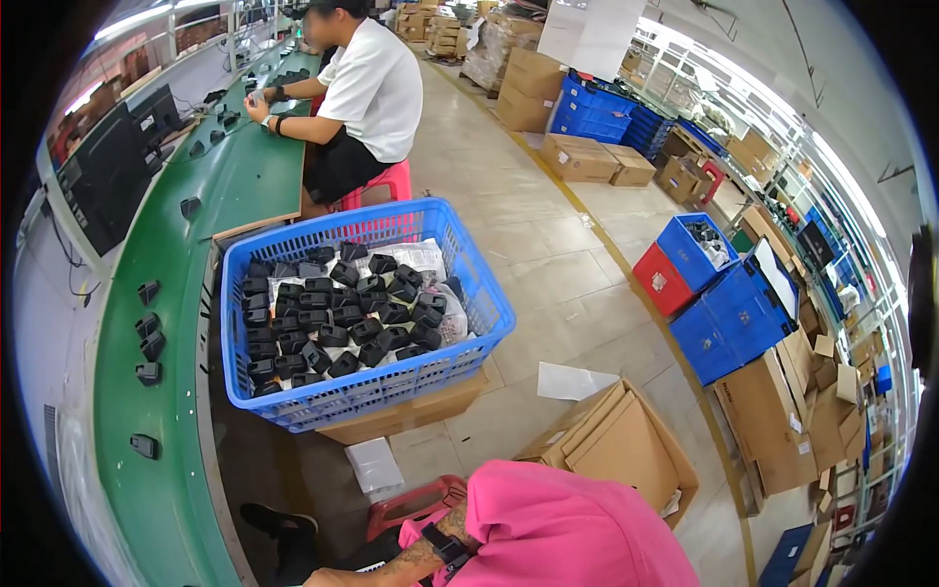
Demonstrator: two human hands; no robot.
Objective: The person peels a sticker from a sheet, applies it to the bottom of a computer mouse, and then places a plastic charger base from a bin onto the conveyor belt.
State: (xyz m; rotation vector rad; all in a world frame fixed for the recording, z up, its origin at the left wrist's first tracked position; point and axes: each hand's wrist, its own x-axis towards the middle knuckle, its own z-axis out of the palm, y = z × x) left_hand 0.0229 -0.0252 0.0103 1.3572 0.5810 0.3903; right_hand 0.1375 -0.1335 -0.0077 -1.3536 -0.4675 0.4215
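Observation:
My right arm comes in at the lower edge, with a pink sleeve and a black band on it. Only a sliver of my right hand shows, and its fingers are cut off by the frame. My left hand is out of view. Ahead, a blue plastic basket holds many small black plastic housings over white packing sheets. More black housings lie on the green workbench to the left, one closest to me.
A person in a white shirt sits at the bench's far part, both hands around a small object. A cardboard box supports the basket. A red stool and an open carton stand near my arm. Blue crates stand right.

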